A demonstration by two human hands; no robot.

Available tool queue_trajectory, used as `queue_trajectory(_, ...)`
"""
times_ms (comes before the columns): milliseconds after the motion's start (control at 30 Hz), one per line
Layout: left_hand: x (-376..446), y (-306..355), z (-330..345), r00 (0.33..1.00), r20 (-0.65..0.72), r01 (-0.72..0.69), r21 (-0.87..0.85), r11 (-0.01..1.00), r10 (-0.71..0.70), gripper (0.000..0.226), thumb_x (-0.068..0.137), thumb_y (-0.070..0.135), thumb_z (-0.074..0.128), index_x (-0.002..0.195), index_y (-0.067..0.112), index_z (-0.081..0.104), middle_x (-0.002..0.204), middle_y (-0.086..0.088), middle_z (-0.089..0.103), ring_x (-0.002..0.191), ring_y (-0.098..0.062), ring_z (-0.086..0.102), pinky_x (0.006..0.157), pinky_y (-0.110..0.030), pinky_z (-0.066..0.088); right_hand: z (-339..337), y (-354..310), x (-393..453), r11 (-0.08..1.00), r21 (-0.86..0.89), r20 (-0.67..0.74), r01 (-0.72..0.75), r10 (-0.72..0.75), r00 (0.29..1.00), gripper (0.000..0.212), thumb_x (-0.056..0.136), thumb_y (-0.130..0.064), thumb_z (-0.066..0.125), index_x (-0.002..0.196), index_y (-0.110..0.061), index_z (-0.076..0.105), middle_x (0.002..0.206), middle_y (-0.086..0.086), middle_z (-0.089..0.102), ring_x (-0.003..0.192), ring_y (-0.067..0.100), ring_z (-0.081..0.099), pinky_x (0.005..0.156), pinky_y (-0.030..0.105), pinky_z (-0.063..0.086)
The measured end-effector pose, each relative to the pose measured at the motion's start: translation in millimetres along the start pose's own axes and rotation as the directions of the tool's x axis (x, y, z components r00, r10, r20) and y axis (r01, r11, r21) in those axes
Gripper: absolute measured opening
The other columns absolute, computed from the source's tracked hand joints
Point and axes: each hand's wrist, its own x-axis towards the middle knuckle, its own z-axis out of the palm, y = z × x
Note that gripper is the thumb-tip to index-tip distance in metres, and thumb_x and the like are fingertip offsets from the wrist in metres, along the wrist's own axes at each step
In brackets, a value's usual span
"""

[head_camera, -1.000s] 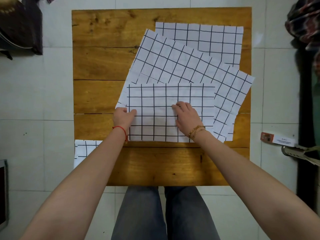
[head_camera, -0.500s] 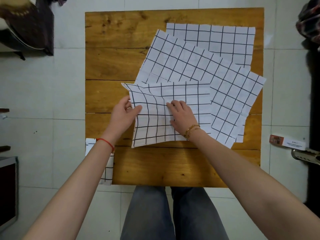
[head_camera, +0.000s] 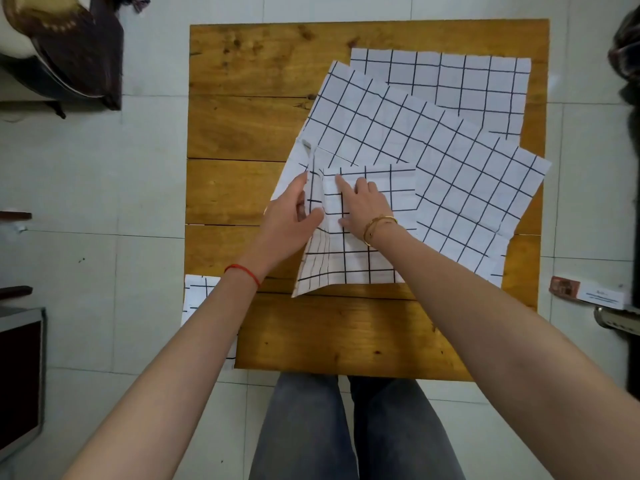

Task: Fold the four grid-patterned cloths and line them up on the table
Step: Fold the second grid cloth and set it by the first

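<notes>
I see four white cloths with a black grid. The nearest, the half-folded cloth (head_camera: pixel 360 237), lies near the middle of the table on top of another cloth; its left part is lifted and curled over toward the right, with the grid lines bent at the fold. Under it the big tilted cloth (head_camera: pixel 433 161) lies open and flat, turned at an angle, its right corner reaching the table's right edge. The far cloth (head_camera: pixel 478 88) lies flat and square at the far right, partly covered. A fourth cloth (head_camera: pixel 197 299) hangs over the near left edge.
</notes>
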Motion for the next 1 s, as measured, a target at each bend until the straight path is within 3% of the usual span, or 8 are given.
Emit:
queue_trajectory(167,1,17,28,0.996,0.02,-0.086,-0.098,0.991,0.088,0.06,0.095,0.015,0.057,0.149,0.019,0.031,0.077,0.01,0.039,0.064,0.001,0.042,0.062,-0.008,0.039,-7,18,-12,0.895,0.444,-0.076,-0.047,0.091,0.993,0.052,0.09,-0.026,0.057,0.138,-0.015,0.043,0.118,0.011,0.049,0.107,0.026,0.048,0.095,0.038,0.043)
queue_trajectory(267,6,21,52,0.993,0.071,-0.08,-0.19,0.979,0.095,0.058,0.095,0.022,0.059,0.148,0.019,0.034,0.086,0.011,0.057,0.078,0.011,0.054,0.075,-0.003,0.042,-14,36,-31,0.725,0.678,-0.174,-0.122,0.319,0.932,0.016,0.095,-0.019,0.047,0.095,-0.015,0.062,0.082,0.001,0.054,0.073,0.013,0.05,0.073,0.029,0.042)
queue_trajectory(333,7,21,68,0.99,0.12,-0.051,-0.207,0.977,0.077,0.055,0.096,0.029,0.057,0.147,0.02,0.036,0.1,0.011,0.061,0.095,0.008,0.056,0.087,-0.006,0.041,-15,49,-42,0.569,0.8,-0.147,-0.192,0.497,0.855,0.031,0.099,-0.023,0.04,0.072,-0.014,0.052,0.063,-0.002,0.048,0.06,0.012,0.045,0.063,0.027,0.036)
queue_trajectory(433,8,13,87,0.986,0.144,-0.064,-0.162,0.985,0.088,0.049,0.099,0.029,0.052,0.144,0.015,0.04,0.122,0.003,0.059,0.118,-0.007,0.051,0.102,-0.024,0.039,-17,69,-52,0.216,0.949,0.029,-0.228,0.663,0.748,0.05,0.101,-0.039,0.033,0.08,-0.007,0.065,0.067,0.004,0.06,0.063,0.019,0.056,0.064,0.03,0.049)
queue_trajectory(500,9,5,94,0.986,0.131,-0.087,-0.088,0.992,0.098,0.047,0.099,0.024,0.051,0.144,0.013,0.041,0.134,-0.002,0.053,0.125,-0.011,0.046,0.108,-0.03,0.038,-16,79,-55,0.097,0.974,0.099,-0.206,0.637,0.764,0.052,0.099,-0.044,0.036,0.082,-0.006,0.069,0.07,0.008,0.066,0.061,0.021,0.059,0.067,0.034,0.053)
queue_trajectory(667,7,-19,94,0.994,0.082,-0.093,0.233,0.968,0.076,0.054,0.097,0.015,0.05,0.149,0.013,0.033,0.152,-0.004,0.033,0.143,-0.016,0.025,0.119,-0.034,0.024,-11,92,-51,0.407,0.873,-0.005,-0.271,0.562,0.827,0.01,0.076,-0.025,0.066,0.086,-0.023,0.069,0.076,0.006,0.071,0.076,0.022,0.068,0.082,0.033,0.056)
queue_trajectory(833,5,-35,85,0.993,0.093,-0.106,0.413,0.904,0.074,0.063,0.096,0.012,0.051,0.152,0.015,0.022,0.16,-0.005,0.015,0.149,-0.02,0.009,0.122,-0.038,0.017,-20,82,-34,0.489,0.83,-0.075,-0.268,0.574,0.816,0.015,0.078,-0.006,0.061,0.091,-0.013,0.061,0.064,-0.009,0.053,0.069,0.01,0.053,0.074,0.009,0.045)
queue_trajectory(1000,7,-36,82,0.982,0.148,-0.177,0.494,0.851,0.118,0.067,0.098,0.016,0.048,0.154,0.016,0.013,0.162,-0.005,0.007,0.15,-0.021,0.003,0.123,-0.036,0.01,-27,84,-18,0.52,0.82,-0.152,-0.24,0.602,0.784,0.019,0.083,-0.002,0.051,0.1,-0.007,0.058,0.071,-0.006,0.051,0.065,0.006,0.049,0.061,-0.005,0.036)
